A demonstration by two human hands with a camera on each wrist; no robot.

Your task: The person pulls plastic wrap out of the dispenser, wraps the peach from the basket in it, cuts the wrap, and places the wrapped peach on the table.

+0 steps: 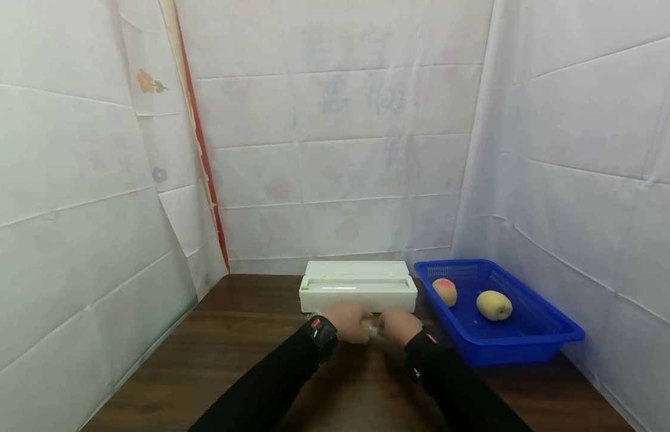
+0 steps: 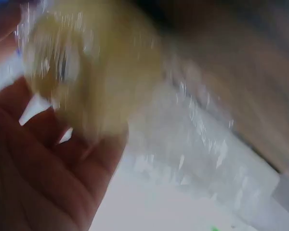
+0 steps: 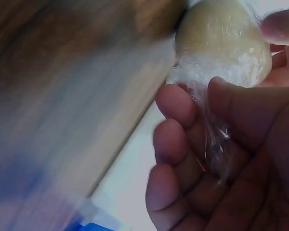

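Note:
In front of the white box, my left hand (image 1: 345,322) holds a round, pale yellow fruit (image 2: 111,77) between its fingers. Clear plastic wrap (image 3: 219,154) covers the fruit, and a loose part of it hangs beside the fruit in the left wrist view. My right hand (image 1: 400,326) pinches the gathered, twisted tail of that wrap between thumb and fingers, right beside the fruit. Both hands are close together above the table. In the head view the fruit is mostly hidden by the hands, and the left wrist view is blurred.
The white plastic wrap box (image 1: 358,301) stands behind the hands with its lid raised. To the right, a blue basket (image 1: 529,342) holds a pinkish peach (image 1: 445,291) and a pale yellow fruit (image 1: 494,305). White sheeting (image 1: 335,174) encloses the brown wooden table (image 1: 205,360).

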